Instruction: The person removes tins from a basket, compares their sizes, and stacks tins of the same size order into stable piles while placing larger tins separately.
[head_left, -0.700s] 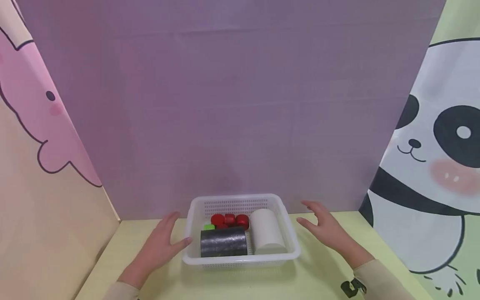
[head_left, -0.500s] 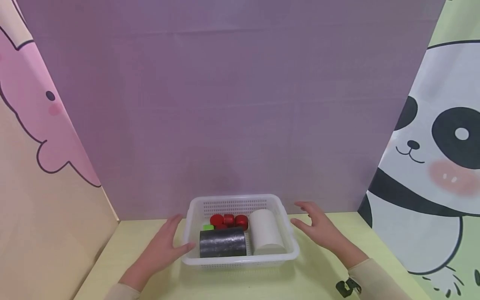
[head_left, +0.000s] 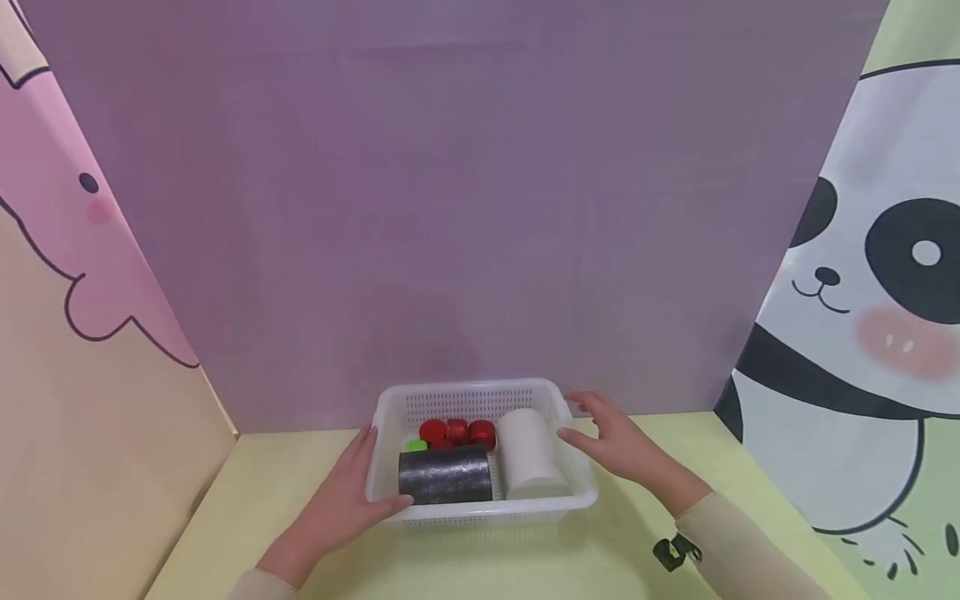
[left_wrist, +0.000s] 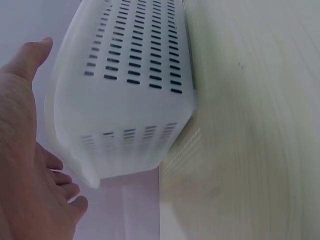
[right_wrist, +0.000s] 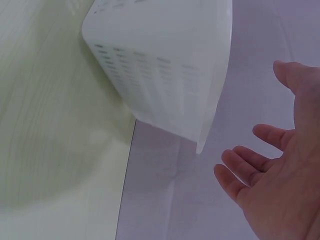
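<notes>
A white plastic basket (head_left: 487, 510) stands on the table near the back wall. In it lie a dark cylinder (head_left: 446, 477), a white cylinder (head_left: 529, 454), several red pieces (head_left: 482, 434) and a green piece (head_left: 416, 446). My left hand (head_left: 333, 504) is at the basket's left side, thumb over the front rim, fingers spread; the left wrist view shows the hand (left_wrist: 25, 145) beside the rim, contact unclear. My right hand (head_left: 626, 446) is by the right rim with thumb and fingers apart; in the right wrist view a gap shows between the hand (right_wrist: 285, 165) and the basket (right_wrist: 165, 65).
The pale yellow table (head_left: 480, 571) meets a purple backdrop (head_left: 480, 208) just behind the basket. A pink cartoon panel (head_left: 97, 250) rises at the left, a panda panel (head_left: 847, 400) at the right. A black band (head_left: 675, 552) is at my right sleeve.
Both hands have moved inward toward the basket, the left to the right and the right to the left. The head view has shifted slightly. The basket's contents look unchanged.
</notes>
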